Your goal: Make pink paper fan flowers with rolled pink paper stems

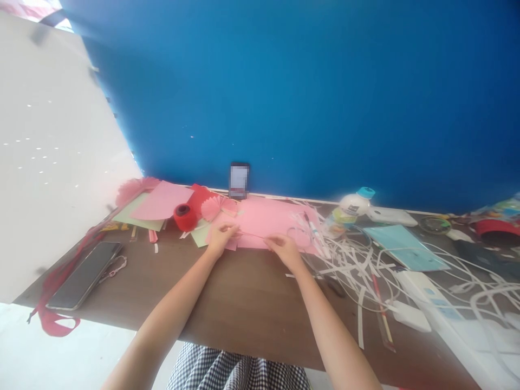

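The left hand (221, 236) and right hand (285, 250) each pinch the pink paper (270, 218) stretched between them, apparently to hold its fold flat.

table (244, 292): brown wood | middle: pink paper (268, 219), lying flat | left: dark phone (83, 275), red roll (184, 216) | right: heap of white strips (365, 271), bottle (351, 208), blue sheet (406, 246)

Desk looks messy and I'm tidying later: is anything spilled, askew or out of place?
Nothing looks spilled. White paper strips lie tangled across the right of the desk, a bottle seems tipped over beside them, and a red ribbon dangles over the left edge.
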### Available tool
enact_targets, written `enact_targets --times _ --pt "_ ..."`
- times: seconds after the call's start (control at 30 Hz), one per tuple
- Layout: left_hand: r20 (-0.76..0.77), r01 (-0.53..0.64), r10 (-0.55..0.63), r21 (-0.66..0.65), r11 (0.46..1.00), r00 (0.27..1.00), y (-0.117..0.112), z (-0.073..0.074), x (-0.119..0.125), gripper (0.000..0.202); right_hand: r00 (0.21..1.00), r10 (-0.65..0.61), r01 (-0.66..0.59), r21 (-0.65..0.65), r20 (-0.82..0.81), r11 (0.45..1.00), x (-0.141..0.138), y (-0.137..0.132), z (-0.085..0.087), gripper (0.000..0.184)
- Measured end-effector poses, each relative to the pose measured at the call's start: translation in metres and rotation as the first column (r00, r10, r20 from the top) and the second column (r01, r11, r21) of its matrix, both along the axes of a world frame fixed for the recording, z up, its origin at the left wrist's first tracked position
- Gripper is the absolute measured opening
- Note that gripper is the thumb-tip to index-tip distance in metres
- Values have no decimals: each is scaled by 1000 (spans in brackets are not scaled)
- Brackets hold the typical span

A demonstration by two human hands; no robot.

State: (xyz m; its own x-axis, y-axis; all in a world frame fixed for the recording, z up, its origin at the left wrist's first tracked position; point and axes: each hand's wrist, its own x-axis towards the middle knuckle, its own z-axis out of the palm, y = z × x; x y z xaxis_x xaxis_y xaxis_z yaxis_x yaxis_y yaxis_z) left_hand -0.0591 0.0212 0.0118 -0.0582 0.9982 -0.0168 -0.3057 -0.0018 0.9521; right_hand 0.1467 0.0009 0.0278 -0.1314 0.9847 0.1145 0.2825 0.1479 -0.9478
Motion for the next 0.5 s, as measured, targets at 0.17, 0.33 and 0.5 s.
enact_targets --times 0.17,0.33,0.5 --pt "4 55 -55 4 998 998 1 -3 -1 34 1000 11 -11 9 -10 1000 2 2 -2 31" --pt "-150 106 -89 114 988 985 -3 2 -3 31 981 4 -24 -103 -193 994 4 6 -11 27" --pt "-193 143 -107 183 973 975 -6 7 -2 27 895 -42 -71 -235 -445 969 3 7 -12 25"
